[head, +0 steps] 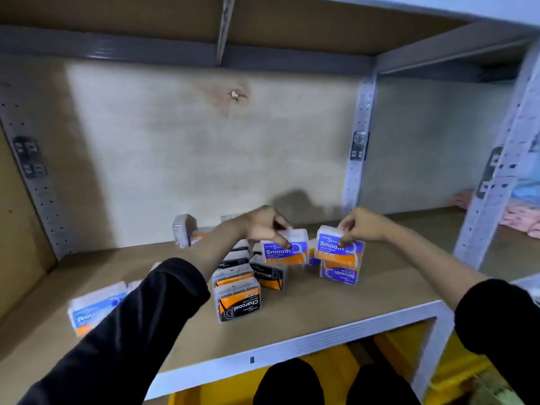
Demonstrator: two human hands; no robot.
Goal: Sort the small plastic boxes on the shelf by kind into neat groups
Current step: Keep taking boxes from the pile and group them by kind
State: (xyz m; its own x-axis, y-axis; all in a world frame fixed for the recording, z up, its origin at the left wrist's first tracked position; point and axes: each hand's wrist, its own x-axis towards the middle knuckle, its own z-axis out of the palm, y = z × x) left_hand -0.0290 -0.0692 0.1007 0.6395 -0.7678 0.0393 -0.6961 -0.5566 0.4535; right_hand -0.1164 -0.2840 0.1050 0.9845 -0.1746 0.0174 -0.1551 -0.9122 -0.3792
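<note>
Head view shows the left hand (263,226) pinching a blue box (285,250) above the shelf (321,312); the right hand (361,226) pinches a second blue box (340,247) just atop a third blue box (339,273); released crooked, that stack may slide into the black boxes (238,299) nearby.

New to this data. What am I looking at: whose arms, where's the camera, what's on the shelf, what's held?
There is no robot here. These are a person's two bare hands, filmed by one wide-angle camera worn on their head and looking down at a wooden shelf. The left hand pinches a blue Smooth box. The right hand pinches a second Smooth box directly over a third Smooth box, whose label reads upside down. A cluster of black-and-orange Charcoal boxes sits nearer the camera. A pale blue box lies far left.
</note>
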